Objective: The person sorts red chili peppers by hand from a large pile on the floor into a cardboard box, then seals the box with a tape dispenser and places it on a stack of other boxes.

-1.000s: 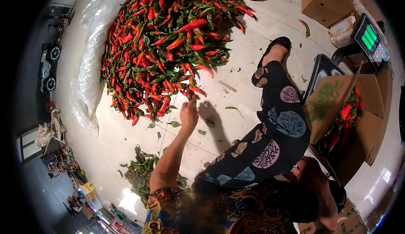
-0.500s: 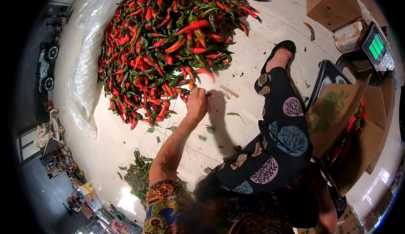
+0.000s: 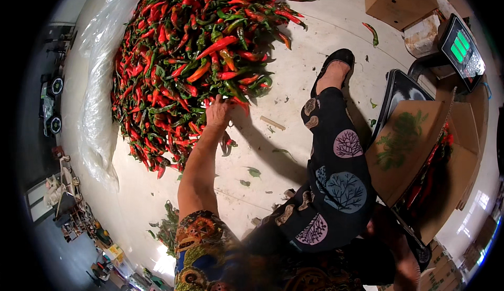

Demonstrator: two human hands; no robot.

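Pepper pile [image 3: 173, 65], touched by left hand [image 3: 219, 113].
Fingers [image 3: 218, 100] are bent at pile's near right edge; whether anything is gripped cannot be told.

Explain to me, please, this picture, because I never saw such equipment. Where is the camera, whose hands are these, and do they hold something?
There is no machine here, only a person's two bare hands. The picture comes from the left one of two fisheye cameras worn on the person's head, looking down, so straight edges look bent.

The left hand is at the edge of a big pile of red and green chili peppers on a pale tiled floor; I cannot tell whether it grips one. The right hand is in shadow at the lower right, so what it holds is unclear.

Left of the pile lies a clear plastic sheet. On the right are a digital scale and an open cardboard carton with red peppers inside.
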